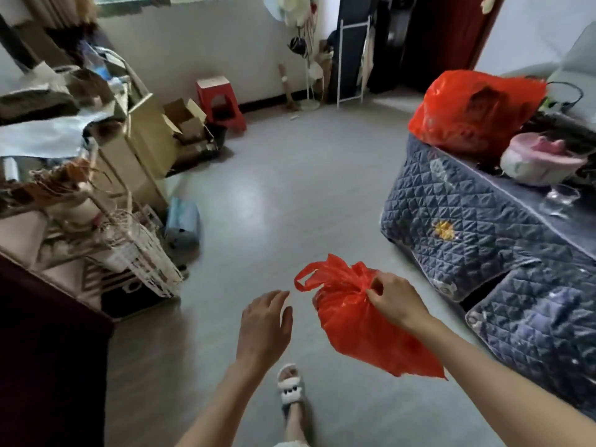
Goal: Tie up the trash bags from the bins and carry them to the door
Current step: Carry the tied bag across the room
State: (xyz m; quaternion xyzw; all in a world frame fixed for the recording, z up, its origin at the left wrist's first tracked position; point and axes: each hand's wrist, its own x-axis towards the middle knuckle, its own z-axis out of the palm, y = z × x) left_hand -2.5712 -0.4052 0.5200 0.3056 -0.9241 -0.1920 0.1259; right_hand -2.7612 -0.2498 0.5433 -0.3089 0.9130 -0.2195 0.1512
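My right grip [392, 300] pinches the red bag [358, 321] at its gathered neck, off the floor; left grip [264, 324] hangs slack beside it. No readable writing.

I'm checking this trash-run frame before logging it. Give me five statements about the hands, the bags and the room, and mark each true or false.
1. The right hand pinches the gathered neck of the small red bag. True.
2. The left hand also grips that bag. False: it is open beside the bag, not touching it.
3. A second, fuller red bag sits on the quilted table. True.
4. The small red bag rests on the floor. False: it hangs in the air from the right hand.
5. A red stool stands by the far wall. True.
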